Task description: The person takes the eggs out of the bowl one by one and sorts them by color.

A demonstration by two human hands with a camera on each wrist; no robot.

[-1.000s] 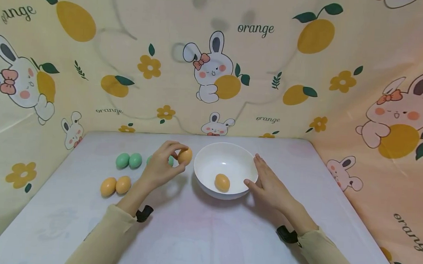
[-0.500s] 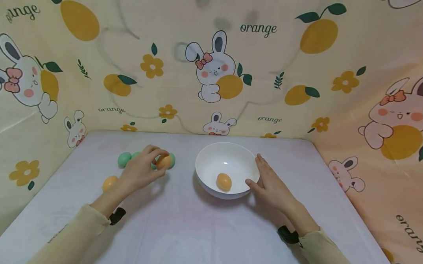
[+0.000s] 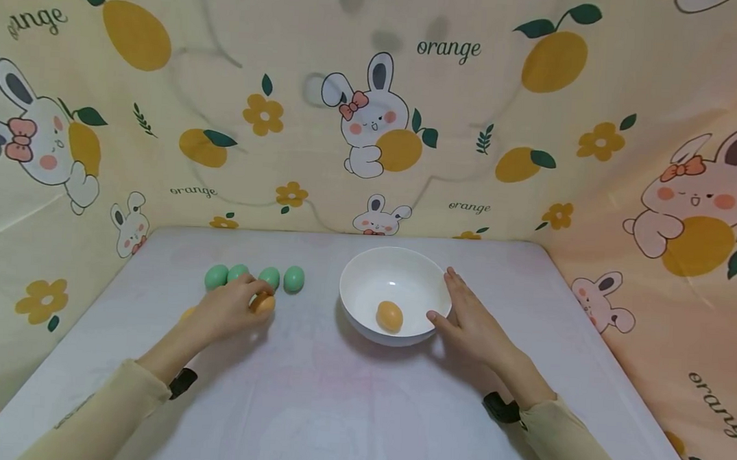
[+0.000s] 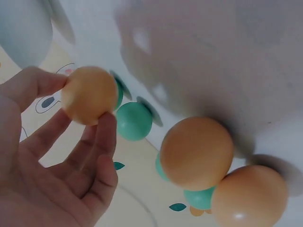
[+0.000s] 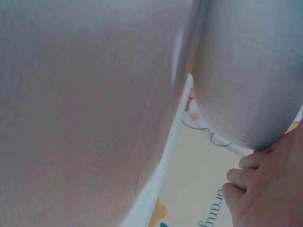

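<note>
My left hand [image 3: 229, 312] pinches an orange egg [image 4: 89, 94] between thumb and fingertips, low over the left part of the table. Nearby, two more orange eggs sit on the table, a rounder-looking egg [image 4: 196, 152] and one beside it [image 4: 249, 196]; in the head view my left arm hides most of them. A white bowl [image 3: 398, 262] stands to the right, with one orange egg [image 3: 389, 317] lying inside. My right hand [image 3: 475, 331] rests against the bowl's right side, its fingers straight along the outer wall and the thumb at the rim.
Several green eggs [image 3: 293, 279] form a row behind my left hand, partly covered by it. The white tabletop [image 3: 361, 408] ends at a cloth backdrop [image 3: 227, 80] printed with rabbits and oranges. Black straps [image 3: 500, 409] sit at both wrists.
My left hand has carried its orange egg leftward and lower, from beside the bowl to in front of the green eggs. My right hand stays at the bowl.
</note>
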